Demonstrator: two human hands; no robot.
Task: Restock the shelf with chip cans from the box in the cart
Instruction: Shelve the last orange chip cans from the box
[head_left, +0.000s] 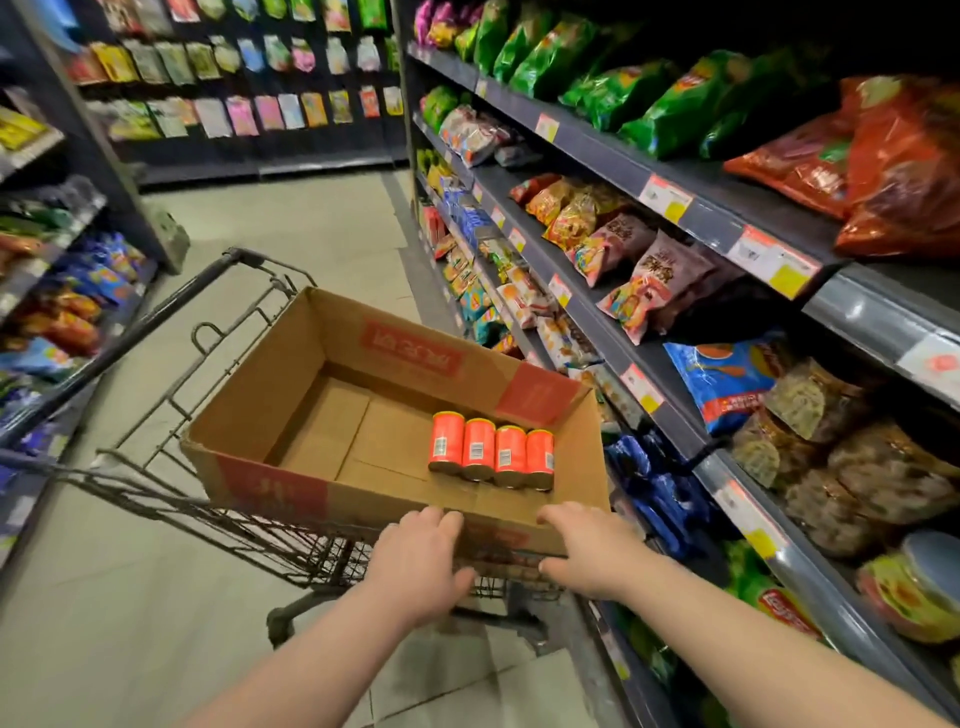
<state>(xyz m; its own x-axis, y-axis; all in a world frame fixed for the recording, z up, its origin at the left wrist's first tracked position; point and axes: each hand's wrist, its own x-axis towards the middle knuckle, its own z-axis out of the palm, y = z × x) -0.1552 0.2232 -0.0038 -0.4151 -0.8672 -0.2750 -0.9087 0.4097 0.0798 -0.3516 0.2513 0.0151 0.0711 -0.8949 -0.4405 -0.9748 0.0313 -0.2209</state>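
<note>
A brown cardboard box (270, 415) with red print sits open in a dark wire cart (171, 499). Several orange-red chip cans (491, 456) stand in a short row on the box floor, near its right front corner; the rest of the floor is bare. My left hand (415, 564) and my right hand (587, 556) both grip the box's near wall, fingers over the top edge and thumbs underneath. The shelf (779, 514) runs along the right, close beside the cart.
The right shelf's tiers hold green, red, pink and blue snack bags, with lidded round tubs (919, 587) at the lower right. More snack shelves stand on the left (62, 291) and across the aisle's far end. Pale tiled floor (311, 223) stretches ahead.
</note>
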